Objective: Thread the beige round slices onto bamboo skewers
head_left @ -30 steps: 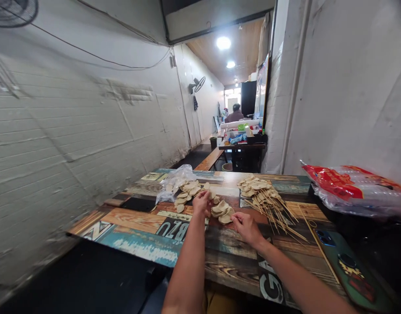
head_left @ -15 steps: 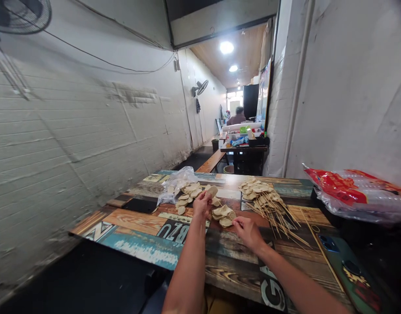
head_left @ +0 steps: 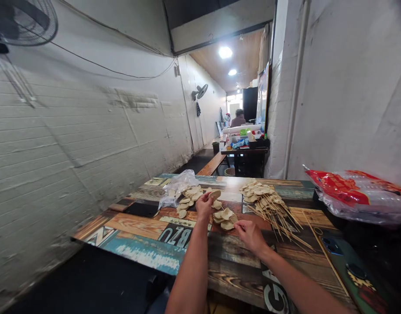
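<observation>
My left hand [head_left: 204,205] is closed in a pinch on a thin, oval beige slice [head_left: 215,194], held above the table. My right hand [head_left: 249,234] is closed too, fingertips pressed together at the right edge of a small heap of similar slices [head_left: 224,217]. What those fingertips pinch is too small to make out. Left of my left hand lies a loose pile of slices [head_left: 186,201] beside a crumpled clear plastic bag [head_left: 183,179]. To the right, more slices [head_left: 257,192] are stacked with thin wooden skewers [head_left: 279,218] sticking out toward me.
A patchwork-patterned table [head_left: 138,253] carries everything. At right are a red and clear plastic package [head_left: 357,192] and a dark green phone [head_left: 351,266]. A black flat object [head_left: 141,209] lies at left. Farther back, a person [head_left: 238,118] is near a cluttered table [head_left: 244,150].
The slice in my left hand has tipped from nearly upright to flatter and sits slightly lower. My right hand keeps its pinch beside the small heap. The view has shifted slightly.
</observation>
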`<state>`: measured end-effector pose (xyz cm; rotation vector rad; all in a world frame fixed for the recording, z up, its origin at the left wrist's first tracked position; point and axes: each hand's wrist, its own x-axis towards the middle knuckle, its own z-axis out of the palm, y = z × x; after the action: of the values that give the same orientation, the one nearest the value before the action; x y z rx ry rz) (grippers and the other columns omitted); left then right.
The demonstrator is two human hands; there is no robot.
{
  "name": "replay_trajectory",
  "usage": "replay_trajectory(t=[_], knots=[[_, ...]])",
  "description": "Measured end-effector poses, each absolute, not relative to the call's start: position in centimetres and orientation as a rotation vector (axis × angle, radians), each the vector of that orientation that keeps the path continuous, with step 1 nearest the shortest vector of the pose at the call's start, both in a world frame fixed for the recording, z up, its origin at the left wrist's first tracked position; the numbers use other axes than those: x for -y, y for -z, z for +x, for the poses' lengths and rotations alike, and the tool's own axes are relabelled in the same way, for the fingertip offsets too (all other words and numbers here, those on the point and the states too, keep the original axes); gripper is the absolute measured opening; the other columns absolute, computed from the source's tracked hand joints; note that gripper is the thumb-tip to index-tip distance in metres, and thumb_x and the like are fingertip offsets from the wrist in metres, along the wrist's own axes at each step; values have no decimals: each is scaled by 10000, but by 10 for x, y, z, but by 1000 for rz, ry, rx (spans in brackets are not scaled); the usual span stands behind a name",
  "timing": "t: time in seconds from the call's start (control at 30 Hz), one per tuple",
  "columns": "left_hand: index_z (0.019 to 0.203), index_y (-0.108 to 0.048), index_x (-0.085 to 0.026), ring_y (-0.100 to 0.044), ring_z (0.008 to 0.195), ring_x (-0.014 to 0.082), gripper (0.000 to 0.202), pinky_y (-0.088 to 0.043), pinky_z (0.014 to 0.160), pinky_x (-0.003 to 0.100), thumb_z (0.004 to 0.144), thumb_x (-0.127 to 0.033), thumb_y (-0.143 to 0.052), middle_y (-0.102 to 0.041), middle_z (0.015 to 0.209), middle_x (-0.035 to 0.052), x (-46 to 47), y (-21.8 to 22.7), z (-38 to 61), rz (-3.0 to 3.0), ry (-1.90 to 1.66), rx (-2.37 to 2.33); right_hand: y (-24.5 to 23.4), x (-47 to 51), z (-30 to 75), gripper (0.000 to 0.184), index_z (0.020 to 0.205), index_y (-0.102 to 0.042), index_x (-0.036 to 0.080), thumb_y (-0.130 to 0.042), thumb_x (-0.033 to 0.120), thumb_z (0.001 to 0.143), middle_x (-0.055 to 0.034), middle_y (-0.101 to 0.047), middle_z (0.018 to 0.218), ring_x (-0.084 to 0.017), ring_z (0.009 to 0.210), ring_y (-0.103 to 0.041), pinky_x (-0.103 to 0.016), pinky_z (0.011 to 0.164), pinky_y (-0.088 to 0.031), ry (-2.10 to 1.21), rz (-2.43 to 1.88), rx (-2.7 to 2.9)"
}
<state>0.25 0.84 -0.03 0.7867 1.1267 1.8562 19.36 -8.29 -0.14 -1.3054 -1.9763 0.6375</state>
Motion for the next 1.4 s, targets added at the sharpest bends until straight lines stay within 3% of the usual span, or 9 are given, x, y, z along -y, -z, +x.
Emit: replay_trajectory(t=[0.27, 0.73, 1.17, 1.4], knots=[[821, -731, -119, -643, 673, 151, 385, -473, 637, 247, 488, -263, -859, -732, 766, 70, -5, 1, 12, 918, -1817, -1079, 6, 79, 193, 330, 774, -752, 133, -448, 215, 876, -104, -756, 755, -208, 689, -672, -255, 600, -390, -579, -1383, 1970], [811, -691, -103, -427, 445, 43, 507, -321, 465, 206, 391, -316, -878, -608, 603, -15, -5, -2, 14, 665, -1841, -1016, 19, 78, 195, 360, 819, -727, 166, -395, 269, 909, -98, -754, 786, -221, 718, -689, -273, 638, -428, -442, -1285, 1961], [832, -707, -118, -508, 513, 90, 318, -386, 517, 219, 541, -238, -752, -633, 619, -1, -10, 1, 19, 735, -1932, -1216, 24, 78, 195, 366, 871, -725, 181, -376, 277, 924, -102, -766, 826, -231, 747, -715, -274, 643, -458, -314, -1287, 1987], [798, -662, -140, -446, 448, 67, 283, -347, 477, 208, 551, -210, -781, -569, 556, -48, -8, -1, 18, 608, -1884, -1103, 19, 81, 196, 416, 914, -733, 175, -347, 329, 930, -118, -769, 878, -249, 800, -711, -294, 691, -471, -375, -1283, 1998]])
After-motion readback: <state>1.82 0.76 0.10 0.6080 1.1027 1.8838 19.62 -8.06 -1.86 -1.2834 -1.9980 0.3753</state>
